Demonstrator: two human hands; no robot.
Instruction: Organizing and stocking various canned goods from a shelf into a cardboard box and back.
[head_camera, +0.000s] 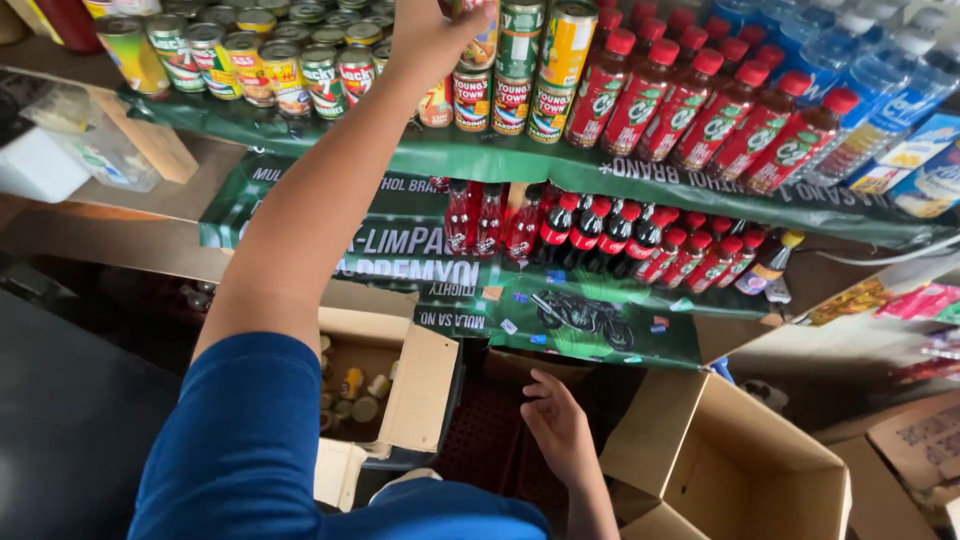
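Hands (432, 35) on cylindrical tin can (484, 40)

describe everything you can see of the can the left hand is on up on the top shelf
The can stands upright on the top shelf, stacked on a lower can in a row of tins. Only part of it shows: a round metal-looking body with a bright label in yellow, red and green. The left hand wraps over its left side and top, hiding the lid. Its right side touches a green-labelled can. Whether it is lifted or resting cannot be told.

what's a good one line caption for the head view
Left hand grips a can on the top shelf; right hand hangs beside an open cardboard box.
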